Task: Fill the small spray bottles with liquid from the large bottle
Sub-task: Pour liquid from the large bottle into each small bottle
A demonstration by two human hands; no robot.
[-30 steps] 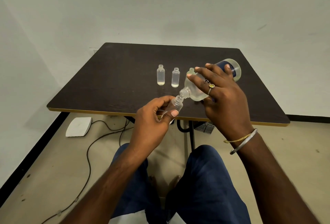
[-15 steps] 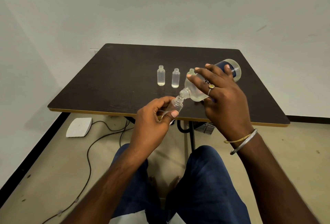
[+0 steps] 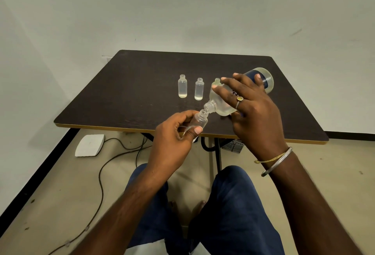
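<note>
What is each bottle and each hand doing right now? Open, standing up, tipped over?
large bottle: uncapped, tipped, mouth at the held small bottle's mouth.
held small bottle: uncapped, tilted.
far-left small bottle: upright, uncapped, a little liquid at bottom.
middle small bottle: upright, uncapped, a little liquid at bottom.
third small bottle: upright, uncapped, mostly hidden.
left hand: grips the held small bottle.
right hand: grips the large bottle.
</note>
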